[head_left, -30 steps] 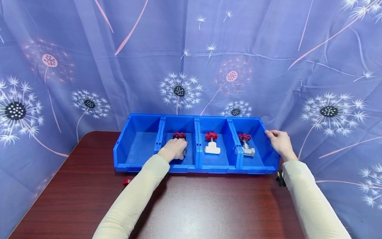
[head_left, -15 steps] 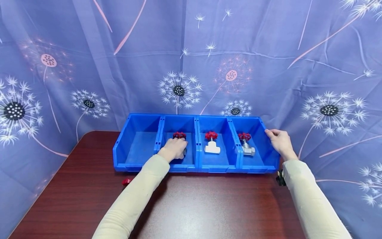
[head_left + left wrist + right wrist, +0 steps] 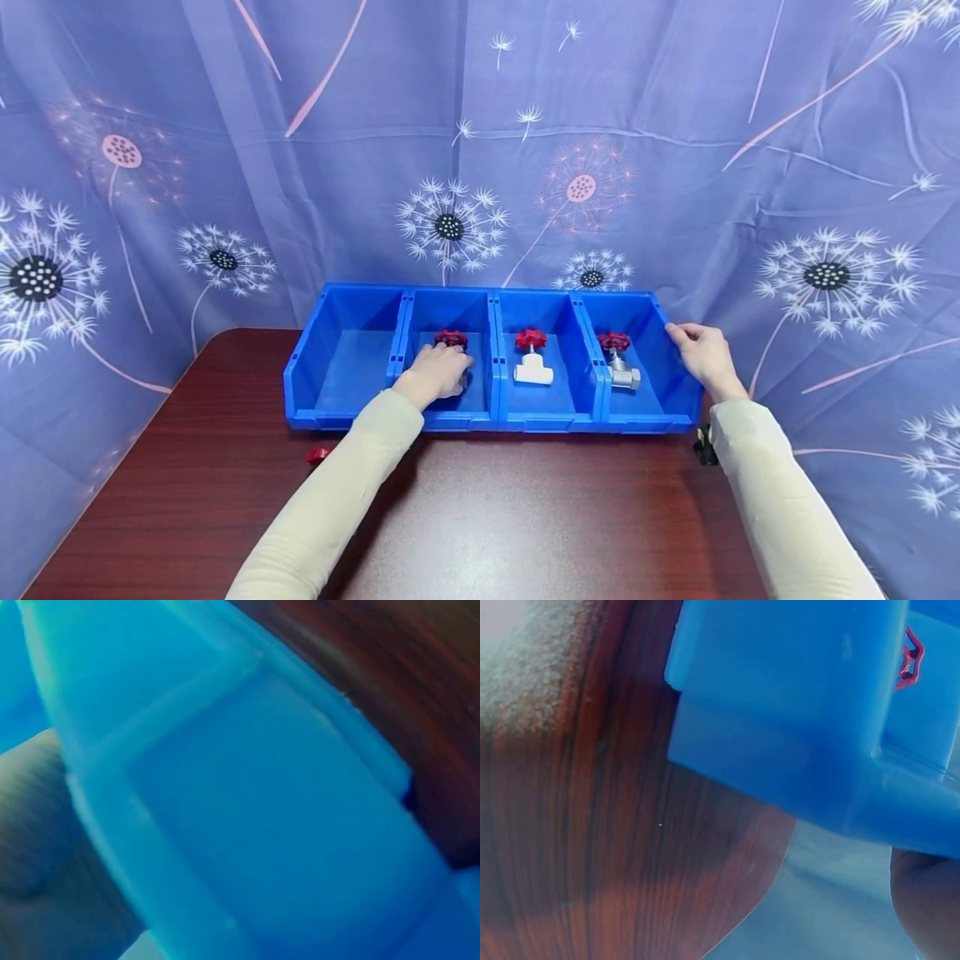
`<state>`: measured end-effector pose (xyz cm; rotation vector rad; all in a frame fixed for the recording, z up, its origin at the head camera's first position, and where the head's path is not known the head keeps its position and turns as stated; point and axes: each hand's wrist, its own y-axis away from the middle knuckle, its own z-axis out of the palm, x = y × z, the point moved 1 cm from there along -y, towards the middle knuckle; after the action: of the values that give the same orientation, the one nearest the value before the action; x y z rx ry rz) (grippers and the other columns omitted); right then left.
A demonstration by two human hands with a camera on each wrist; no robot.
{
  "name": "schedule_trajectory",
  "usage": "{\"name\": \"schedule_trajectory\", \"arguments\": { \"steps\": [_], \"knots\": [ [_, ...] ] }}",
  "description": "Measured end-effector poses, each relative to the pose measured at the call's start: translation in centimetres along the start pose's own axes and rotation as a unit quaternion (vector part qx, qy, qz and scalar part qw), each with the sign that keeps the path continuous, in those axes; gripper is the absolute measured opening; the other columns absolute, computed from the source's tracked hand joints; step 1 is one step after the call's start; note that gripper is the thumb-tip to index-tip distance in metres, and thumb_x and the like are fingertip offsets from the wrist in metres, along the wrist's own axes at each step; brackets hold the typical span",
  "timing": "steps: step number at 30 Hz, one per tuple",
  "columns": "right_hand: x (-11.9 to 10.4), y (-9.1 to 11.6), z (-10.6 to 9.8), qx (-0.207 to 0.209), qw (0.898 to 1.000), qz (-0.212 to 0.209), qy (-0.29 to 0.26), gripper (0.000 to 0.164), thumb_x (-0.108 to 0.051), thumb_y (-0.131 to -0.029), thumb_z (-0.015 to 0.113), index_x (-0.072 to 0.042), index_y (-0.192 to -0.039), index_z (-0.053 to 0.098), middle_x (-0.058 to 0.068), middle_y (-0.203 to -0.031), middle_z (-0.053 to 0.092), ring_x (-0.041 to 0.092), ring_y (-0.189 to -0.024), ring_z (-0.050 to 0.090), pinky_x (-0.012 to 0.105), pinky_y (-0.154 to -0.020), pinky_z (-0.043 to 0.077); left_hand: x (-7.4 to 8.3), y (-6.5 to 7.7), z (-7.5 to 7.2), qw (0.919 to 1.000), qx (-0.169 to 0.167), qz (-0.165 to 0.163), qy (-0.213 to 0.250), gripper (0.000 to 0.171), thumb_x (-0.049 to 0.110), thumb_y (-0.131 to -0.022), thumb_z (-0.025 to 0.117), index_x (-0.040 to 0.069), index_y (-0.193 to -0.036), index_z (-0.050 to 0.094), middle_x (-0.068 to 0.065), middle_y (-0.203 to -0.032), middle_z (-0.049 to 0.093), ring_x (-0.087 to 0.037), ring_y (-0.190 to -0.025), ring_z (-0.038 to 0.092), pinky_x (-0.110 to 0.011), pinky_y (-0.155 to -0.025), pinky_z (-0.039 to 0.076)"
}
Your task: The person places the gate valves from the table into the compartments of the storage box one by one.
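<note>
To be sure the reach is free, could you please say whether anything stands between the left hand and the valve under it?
Nothing visible does: the left hand and the valve, partly hidden beneath it, share one blue compartment.

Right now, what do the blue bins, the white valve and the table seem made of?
Blue bins: probably molded plastic, glossy, judging by the uniform color and rounded edges.
White valve: body likely smooth plastic, evenly white; its red handwheel could be painted metal or plastic.
Table: wood or wood-look laminate, with dark reddish grain and a glossy glare.
</note>
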<state>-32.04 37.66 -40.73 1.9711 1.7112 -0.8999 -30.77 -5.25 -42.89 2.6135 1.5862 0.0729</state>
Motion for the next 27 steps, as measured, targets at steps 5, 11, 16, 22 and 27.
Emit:
{"name": "schedule_trajectory", "arguments": {
  "steps": [5,11,16,22,27],
  "knots": [
    [0.0,0.0,-0.1,0.001,1.0,-0.002,0.001,0.059,-0.047,-0.102,0.044,0.005,-0.125,0.061,0.028,-0.116,0.061,0.04,-0.1,0.057,0.054,-0.087,0.044,0.2,0.3,-0.6,0.9998,-0.008,-0.009,0.014,0.05,0.031,-0.088,0.074,0.019,-0.134,0.059,-0.008,-0.139,0.053,-0.035,-0.128,0.045,-0.055,-0.1,0.036],
    [0.1,0.0,0.0,0.001,1.0,-0.004,0.0,0.058,-0.046,-0.103,0.043,0.005,-0.125,0.061,0.029,-0.116,0.061,0.04,-0.1,0.057,0.053,-0.086,0.044,0.3,1.1,-1.7,0.9992,-0.005,-0.012,0.038,0.06,0.039,-0.088,0.073,0.017,-0.14,0.053,-0.01,-0.144,0.047,-0.036,-0.132,0.04,-0.056,-0.102,0.034],
    [0.1,0.0,0.0,0.003,1.0,-0.001,0.002,0.057,-0.046,-0.102,0.044,0.004,-0.124,0.062,0.027,-0.114,0.062,0.038,-0.098,0.057,0.05,-0.084,0.045,0.3,1.9,-2.6,0.9983,0.006,-0.004,0.058,0.065,0.04,-0.087,0.073,0.016,-0.143,0.051,-0.012,-0.146,0.044,-0.037,-0.133,0.038,-0.056,-0.104,0.032],
    [0.2,0.0,0.0,0.006,1.0,-0.001,0.003,0.058,-0.048,-0.102,0.044,0.003,-0.124,0.063,0.027,-0.113,0.063,0.038,-0.098,0.057,0.05,-0.084,0.045,0.1,3.2,-3.7,0.9978,0.023,0.003,0.062,0.064,0.042,-0.088,0.072,0.015,-0.143,0.051,-0.012,-0.147,0.044,-0.037,-0.135,0.037,-0.057,-0.106,0.03],
    [0.0,0.0,0.0,0.01,1.0,-0.006,0.006,0.056,-0.047,-0.102,0.045,0.003,-0.122,0.064,0.026,-0.111,0.064,0.038,-0.097,0.058,0.05,-0.084,0.045,0.1,4.3,-4.8,0.9978,0.031,0.01,0.058,0.063,0.042,-0.089,0.07,0.014,-0.142,0.051,-0.014,-0.147,0.043,-0.037,-0.135,0.036,-0.056,-0.106,0.031]
  ]
}}
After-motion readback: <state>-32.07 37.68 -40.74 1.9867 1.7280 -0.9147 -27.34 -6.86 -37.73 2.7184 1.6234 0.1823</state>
